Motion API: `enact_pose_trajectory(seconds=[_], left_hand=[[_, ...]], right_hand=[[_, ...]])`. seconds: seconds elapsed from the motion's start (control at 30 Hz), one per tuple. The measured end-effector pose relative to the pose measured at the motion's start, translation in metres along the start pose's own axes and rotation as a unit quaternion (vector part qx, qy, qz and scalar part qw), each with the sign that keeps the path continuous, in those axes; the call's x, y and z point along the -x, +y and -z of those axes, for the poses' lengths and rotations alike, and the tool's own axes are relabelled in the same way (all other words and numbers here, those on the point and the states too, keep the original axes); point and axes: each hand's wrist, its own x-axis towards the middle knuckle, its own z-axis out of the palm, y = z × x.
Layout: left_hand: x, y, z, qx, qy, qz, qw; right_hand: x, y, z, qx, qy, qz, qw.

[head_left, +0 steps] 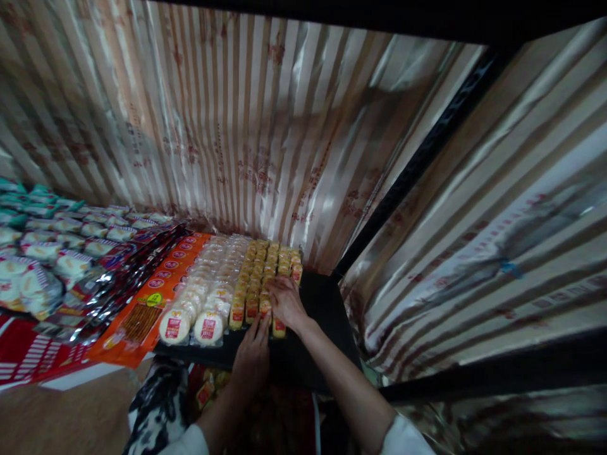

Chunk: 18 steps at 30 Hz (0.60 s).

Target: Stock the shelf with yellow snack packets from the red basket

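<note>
Several rows of small yellow wrapped cakes [251, 294] stand on a dark shelf board [327, 309]. My right hand [286, 301] reaches over the right-hand rows, its fingers bent down onto the packs. Its fingertips are partly hidden among them. At the front end of a middle row, my left hand [252, 354] has its fingers stretched out, the tips touching the foremost pack. Left of the yellow rows lie two rows of round white rice crackers [208, 327] in clear wrappers with red labels.
An orange snack bag [147, 309] lies beside the crackers. Farther left are piled silver-and-red bags [95, 284] and green packs [28, 199]. A dark metal post [422, 155] rises at the right. Striped plastic sheeting [265, 126] hangs behind. Below the board, a red basket holds more packs [208, 388].
</note>
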Motion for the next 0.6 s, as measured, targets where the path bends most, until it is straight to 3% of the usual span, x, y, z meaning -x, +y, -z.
enact_pose_trajectory(seconds=[0.13, 0.33, 0.5, 0.6], left_hand=[[-0.001, 0.001, 0.002, -0.011, -0.019, 0.000, 1.000], [-0.002, 0.003, 0.001, -0.006, -0.018, 0.016, 1.000], [-0.002, 0.004, 0.005, 0.006, -0.028, 0.020, 0.999], [-0.002, 0.003, 0.009, 0.010, -0.039, 0.007, 0.999]], right_hand=[[-0.009, 0.007, -0.001, 0.008, 0.033, -0.033, 0.999], [-0.016, 0.010, -0.008, 0.016, -0.008, 0.001, 1.000], [-0.021, 0.020, -0.010, 0.013, 0.025, -0.024, 0.999], [-0.026, 0.021, -0.010, 0.018, 0.006, -0.018, 1.000]])
